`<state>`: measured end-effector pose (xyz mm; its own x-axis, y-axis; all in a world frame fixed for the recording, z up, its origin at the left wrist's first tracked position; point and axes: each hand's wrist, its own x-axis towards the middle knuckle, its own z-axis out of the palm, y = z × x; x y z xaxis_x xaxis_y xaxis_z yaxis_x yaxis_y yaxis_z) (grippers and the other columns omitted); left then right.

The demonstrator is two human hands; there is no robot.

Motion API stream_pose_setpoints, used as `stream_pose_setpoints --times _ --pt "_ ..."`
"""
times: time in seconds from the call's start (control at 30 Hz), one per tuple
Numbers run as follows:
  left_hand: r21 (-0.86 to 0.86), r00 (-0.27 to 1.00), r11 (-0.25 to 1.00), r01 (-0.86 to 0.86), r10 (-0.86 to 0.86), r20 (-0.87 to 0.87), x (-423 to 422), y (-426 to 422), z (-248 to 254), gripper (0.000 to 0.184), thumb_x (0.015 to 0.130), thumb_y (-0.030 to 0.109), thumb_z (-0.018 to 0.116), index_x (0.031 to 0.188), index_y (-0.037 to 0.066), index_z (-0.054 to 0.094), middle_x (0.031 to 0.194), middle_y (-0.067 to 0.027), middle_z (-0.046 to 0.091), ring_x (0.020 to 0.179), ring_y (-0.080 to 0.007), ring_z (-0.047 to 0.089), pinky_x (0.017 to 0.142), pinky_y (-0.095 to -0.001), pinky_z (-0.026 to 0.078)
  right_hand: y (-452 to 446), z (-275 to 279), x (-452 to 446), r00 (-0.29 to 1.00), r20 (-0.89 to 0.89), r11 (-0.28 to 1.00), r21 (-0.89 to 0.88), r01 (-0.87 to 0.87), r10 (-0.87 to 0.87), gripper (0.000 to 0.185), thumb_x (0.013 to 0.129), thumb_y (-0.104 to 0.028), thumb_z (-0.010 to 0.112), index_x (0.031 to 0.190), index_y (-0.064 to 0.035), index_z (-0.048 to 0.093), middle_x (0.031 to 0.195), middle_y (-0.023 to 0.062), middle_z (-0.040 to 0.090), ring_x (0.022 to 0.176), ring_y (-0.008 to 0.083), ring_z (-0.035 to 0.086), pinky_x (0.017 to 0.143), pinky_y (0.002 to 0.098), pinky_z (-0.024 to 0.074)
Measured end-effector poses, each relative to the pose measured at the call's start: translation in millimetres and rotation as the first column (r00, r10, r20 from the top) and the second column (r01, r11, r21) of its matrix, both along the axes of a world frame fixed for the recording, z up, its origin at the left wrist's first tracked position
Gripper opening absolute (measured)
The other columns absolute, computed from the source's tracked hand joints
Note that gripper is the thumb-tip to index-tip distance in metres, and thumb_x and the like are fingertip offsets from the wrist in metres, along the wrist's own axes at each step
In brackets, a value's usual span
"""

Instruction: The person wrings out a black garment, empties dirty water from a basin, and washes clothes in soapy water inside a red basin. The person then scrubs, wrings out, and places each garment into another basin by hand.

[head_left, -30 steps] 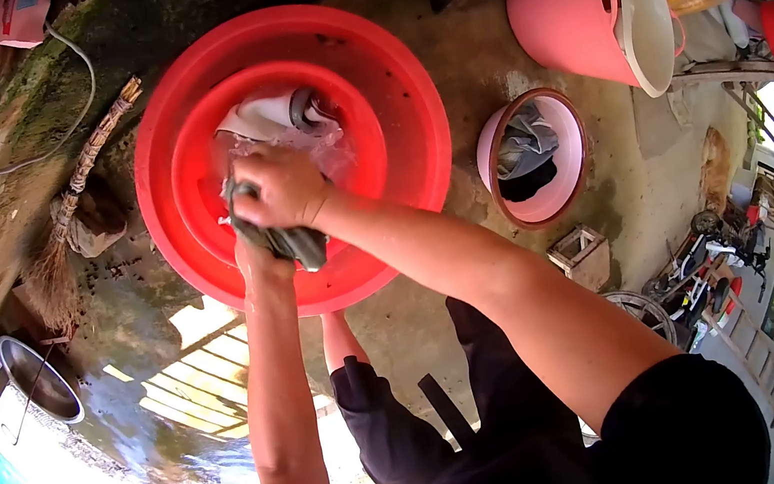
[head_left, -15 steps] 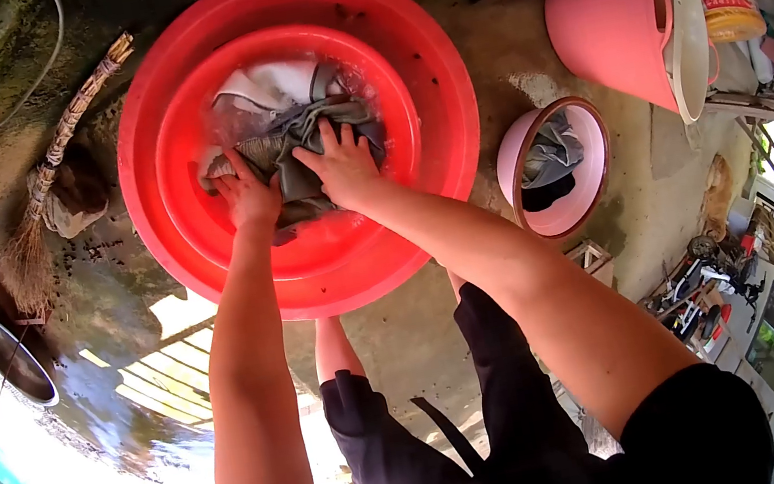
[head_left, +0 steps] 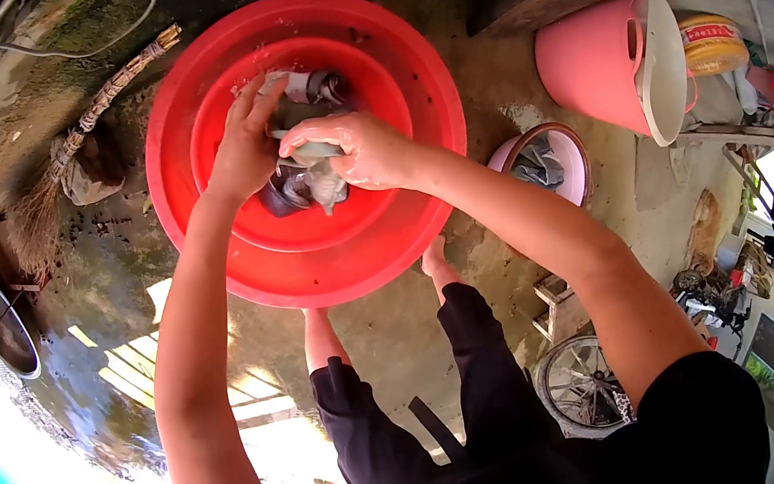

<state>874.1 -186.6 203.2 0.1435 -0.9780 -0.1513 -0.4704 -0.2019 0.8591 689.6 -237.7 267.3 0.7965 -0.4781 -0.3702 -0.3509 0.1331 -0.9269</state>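
A large red basin (head_left: 189, 238) stands below me with a smaller red basin (head_left: 300, 238) inside it. My right hand (head_left: 360, 150) is wet and closed round a bunched grey-green garment (head_left: 298, 114), lifted within the inner basin. My left hand (head_left: 241, 149) grips the same garment on its left side, its fingers partly hidden by the cloth. Near the inner basin's far wall lies a white and dark piece of clothing (head_left: 322, 87). Dark wet cloth (head_left: 284, 195) shows below my hands, and a pale wet end hangs beneath the right one.
A pink bucket (head_left: 570, 152) holding grey cloth stands right of the basins, partly behind my right forearm. Farther right, a large pink tub (head_left: 581, 59) lies tipped. A straw broom (head_left: 77, 139) leans at the left, above a metal pan (head_left: 3, 323).
Both hands were spread on the cloth in the inner basin. They have closed on the grey-green garment and raised it, bunching it between them. My view has shifted slightly.
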Motion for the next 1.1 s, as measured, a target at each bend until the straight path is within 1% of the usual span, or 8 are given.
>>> stream_pose_setpoints --times 0.1,0.33,0.5,0.67,0.83,0.97,1.0,1.1 --pt "-0.192 0.859 0.845 0.500 -0.455 0.233 23.7 -10.5 72.2 0.050 0.063 0.005 0.069 0.111 0.011 0.056 0.129 -0.0145 0.040 0.114 -0.0283 0.045 0.091 -0.0353 0.041 -7.7 61.8 11.7 0.936 0.226 0.825 -0.556 -0.103 0.270 0.062 0.059 0.019 0.043 0.114 -0.0089 0.050 0.110 0.0034 0.055 0.085 0.0225 0.058 0.073 0.0330 0.0466" --pt "0.062 0.966 0.975 0.215 -0.221 0.130 39.0 25.5 179.3 0.046 0.063 0.004 0.069 0.106 0.003 0.051 0.092 -0.0150 0.057 0.082 -0.0278 0.055 0.073 -0.0355 0.044 2.0 143.1 -3.5 0.981 -0.187 0.797 -0.601 -0.068 -0.058 0.066 0.062 0.013 0.051 0.123 -0.0078 0.039 0.115 0.0142 0.049 0.105 0.0318 0.046 0.085 0.0370 0.0408" --pt "0.103 0.924 0.992 0.078 -0.033 -0.381 21.5 44.7 89.8 0.058 0.064 0.015 0.072 0.114 0.003 0.046 0.096 -0.0167 0.058 0.087 -0.0272 0.057 0.073 -0.0352 0.046 17.6 15.2 -11.4 0.986 -0.150 0.464 -0.881 -0.098 -0.076 0.045 0.067 0.000 0.057 0.110 -0.0104 0.047 0.113 0.0148 0.049 0.104 0.0309 0.046 0.085 0.0418 0.0388" --pt "0.737 0.871 0.657 0.160 -0.445 0.207 -19.1 44.3 -68.6 0.066 0.075 0.027 0.060 0.132 0.012 0.030 0.106 -0.0202 0.054 0.101 -0.0335 0.053 0.080 -0.0404 0.046 40.8 -139.3 -15.2 0.819 -0.472 0.373 -0.860 -0.348 -0.326 0.033 0.077 -0.015 0.049 0.110 -0.0174 0.052 0.114 0.0157 0.049 0.108 0.0307 0.045 0.087 0.0470 0.0343" --pt "0.570 0.650 0.786 -0.239 -0.307 0.695 -56.7 51.1 -180.4 0.043 0.085 0.016 0.040 0.128 0.015 0.033 0.102 -0.0223 0.052 0.098 -0.0377 0.052 0.080 -0.0406 0.046 37.5 -206.4 -7.2 0.627 -0.779 0.780 -0.399 -0.481 -0.012 0.049 0.077 -0.016 0.055 0.124 -0.0182 0.041 0.109 0.0189 0.053 0.104 0.0309 0.051 0.088 0.0470 0.0376" --pt "0.642 0.936 0.752 -0.150 -0.101 0.336 -35.0 53.6 -235.4 0.035 0.088 0.019 0.033 0.117 0.006 0.048 0.122 -0.0168 0.047 0.113 -0.0302 0.046 0.094 -0.0378 0.036 28.2 -266.8 2.0 0.660 -0.751 0.790 -0.395 -0.468 0.016 0.036 0.083 -0.017 0.040 0.116 -0.0103 0.050 0.114 0.0176 0.053 0.104 0.0304 0.053 0.087 0.0409 0.0410" --pt "0.641 0.937 0.752 -0.157 -0.092 0.337 -33.7 56.0 -239.3 0.035 0.088 0.019 0.033 0.117 0.006 0.048 0.122 -0.0168 0.047 0.113 -0.0302 0.046 0.094 -0.0378 0.036 33.1 -273.7 1.5 0.805 -0.551 0.648 -0.699 -0.302 -0.218 0.033 0.084 -0.016 0.037 0.112 -0.0077 0.053 0.105 0.0165 0.059 0.097 0.0291 0.057 0.086 0.0397 0.0433" --pt "0.034 0.890 0.989 -0.142 0.112 0.441 -32.3 68.4 -230.1 0.031 0.084 0.018 0.041 0.110 0.008 0.054 0.119 -0.0184 0.049 0.109 -0.0320 0.048 0.091 -0.0382 0.038 12.1 -222.2 3.2 0.484 -0.863 0.800 -0.182 -0.572 0.149 0.034 0.083 -0.019 0.040 0.111 -0.0068 0.054 0.109 0.0177 0.057 0.097 0.0287 0.057 0.083 0.0379 0.0452"
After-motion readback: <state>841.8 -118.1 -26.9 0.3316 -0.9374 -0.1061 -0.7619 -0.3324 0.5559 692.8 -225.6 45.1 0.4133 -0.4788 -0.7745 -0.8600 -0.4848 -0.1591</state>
